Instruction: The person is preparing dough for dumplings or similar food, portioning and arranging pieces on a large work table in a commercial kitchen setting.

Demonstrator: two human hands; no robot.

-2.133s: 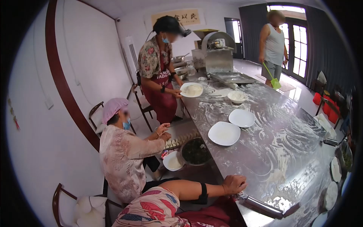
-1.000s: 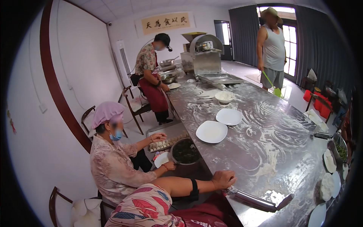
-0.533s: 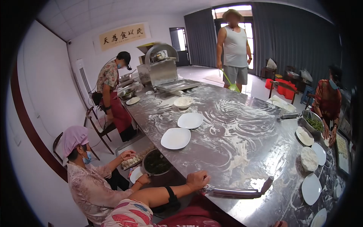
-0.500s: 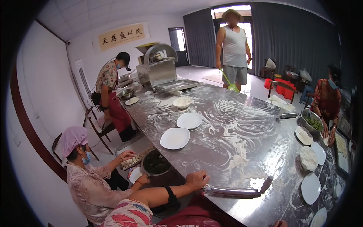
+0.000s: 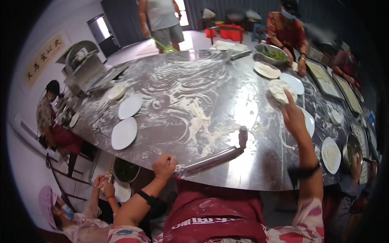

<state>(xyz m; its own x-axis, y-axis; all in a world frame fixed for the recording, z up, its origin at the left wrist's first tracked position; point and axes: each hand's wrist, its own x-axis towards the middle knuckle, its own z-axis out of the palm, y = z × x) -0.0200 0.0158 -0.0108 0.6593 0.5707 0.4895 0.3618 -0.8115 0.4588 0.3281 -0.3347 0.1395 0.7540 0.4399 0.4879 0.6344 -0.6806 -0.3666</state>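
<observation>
My left hand (image 5: 165, 166) is closed in a fist at the table's near edge, beside the end of a shiny metal bar (image 5: 212, 159) with a dark upright end piece; nothing shows in its fingers. My right hand (image 5: 293, 115) is raised over the table's right side, index finger stretched out, holding nothing. Its fingertip is in front of a plate heaped with white flour (image 5: 281, 90). White plates (image 5: 296, 83) lie around that one. Another plate (image 5: 331, 155), holding something pale, lies to the right of my forearm.
The steel table (image 5: 162, 121) is streaked with flour. Two white plates (image 5: 124, 133) and a floury bowl (image 5: 117, 92) stand left. Co-workers (image 5: 285, 32) are at the right, one (image 5: 56, 206) sits lower left, and a person (image 5: 162, 20) stands behind. Trays (image 5: 324, 79) line the right.
The view has turned to the right and down. My right hand, barely visible at the bottom edge before, is now raised over the plates. My left fist stays beside the metal bar.
</observation>
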